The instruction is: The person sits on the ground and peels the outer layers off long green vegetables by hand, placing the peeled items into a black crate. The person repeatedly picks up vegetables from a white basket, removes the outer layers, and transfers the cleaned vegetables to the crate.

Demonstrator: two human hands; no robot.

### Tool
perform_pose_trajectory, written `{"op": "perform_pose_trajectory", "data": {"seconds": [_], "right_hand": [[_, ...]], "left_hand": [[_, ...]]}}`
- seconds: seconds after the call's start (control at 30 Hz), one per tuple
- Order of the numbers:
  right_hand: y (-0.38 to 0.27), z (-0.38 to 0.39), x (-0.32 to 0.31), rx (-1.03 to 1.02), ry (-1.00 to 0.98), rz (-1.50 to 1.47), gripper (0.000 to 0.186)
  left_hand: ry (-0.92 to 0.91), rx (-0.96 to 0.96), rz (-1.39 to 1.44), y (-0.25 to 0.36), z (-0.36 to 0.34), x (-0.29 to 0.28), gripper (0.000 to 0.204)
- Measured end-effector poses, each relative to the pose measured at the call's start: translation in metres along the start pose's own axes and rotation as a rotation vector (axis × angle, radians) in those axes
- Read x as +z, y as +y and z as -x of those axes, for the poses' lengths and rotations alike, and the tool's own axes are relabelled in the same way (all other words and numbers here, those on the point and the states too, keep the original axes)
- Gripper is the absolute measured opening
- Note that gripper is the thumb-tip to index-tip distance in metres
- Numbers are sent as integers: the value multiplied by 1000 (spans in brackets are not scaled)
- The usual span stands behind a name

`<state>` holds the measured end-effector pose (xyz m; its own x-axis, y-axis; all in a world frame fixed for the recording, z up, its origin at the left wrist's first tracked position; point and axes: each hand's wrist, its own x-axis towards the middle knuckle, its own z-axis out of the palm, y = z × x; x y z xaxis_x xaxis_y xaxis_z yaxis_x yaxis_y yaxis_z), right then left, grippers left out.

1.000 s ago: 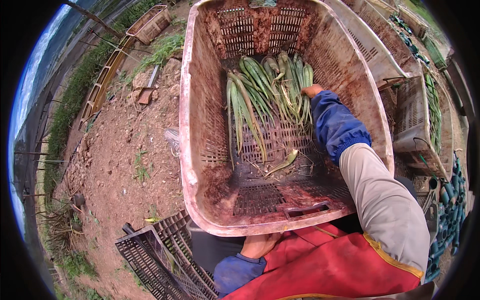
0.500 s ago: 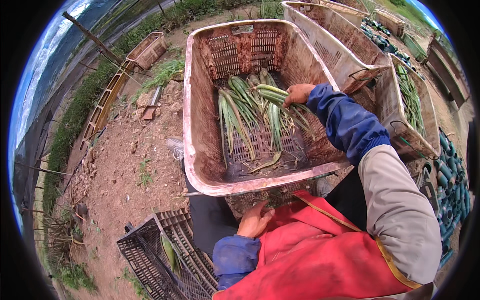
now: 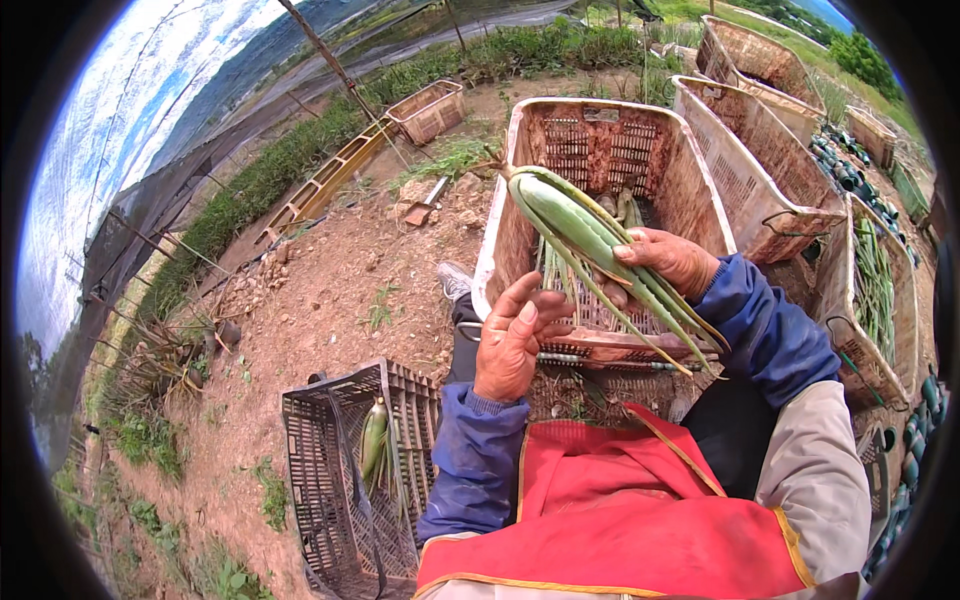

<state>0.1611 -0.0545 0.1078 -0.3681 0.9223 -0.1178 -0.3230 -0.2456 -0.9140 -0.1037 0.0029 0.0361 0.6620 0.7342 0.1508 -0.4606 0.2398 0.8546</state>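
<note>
Raised over the big worn pinkish crate (image 3: 507,235) is a long-leaved green plant (image 3: 575,225). My right hand (image 3: 675,262) grips it around its leaves, with the thick root end pointing up and left. My left hand (image 3: 518,338) is just below and left of the plant, palm up, fingers apart and holding nothing. Inside the crate, more leafy plants (image 3: 555,275) lie on the slatted bottom, partly hidden by my hands and the held plant. Down at my left, a dark slatted crate (image 3: 315,450) stands on the soil with a similar plant (image 3: 375,440) in it.
More tall crates (image 3: 745,170) stand at the right; one (image 3: 835,290) holds thin green leaves (image 3: 873,290). A yellow ladder-like frame (image 3: 325,185) and a small crate (image 3: 428,110) lie far left. Dark green pots (image 3: 920,440) are heaped at the right edge.
My right hand has lifted a plant out of the crate and brought it nearer to me. My left hand has risen from my lap toward it. The view has shifted.
</note>
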Motion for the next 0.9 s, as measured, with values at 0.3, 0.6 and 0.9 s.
{"op": "perform_pose_trajectory", "data": {"seconds": [0.3,0.6,0.9], "right_hand": [[26,-13,43,73,-214,767,65],[23,-30,10,-217,234,796,44],[15,-22,3,-192,219,933,38]], "left_hand": [[157,250,547,-19,-5,21,58],[94,-62,130,-34,-1,45,41],[89,-108,-27,-39,-2,48,45]]}}
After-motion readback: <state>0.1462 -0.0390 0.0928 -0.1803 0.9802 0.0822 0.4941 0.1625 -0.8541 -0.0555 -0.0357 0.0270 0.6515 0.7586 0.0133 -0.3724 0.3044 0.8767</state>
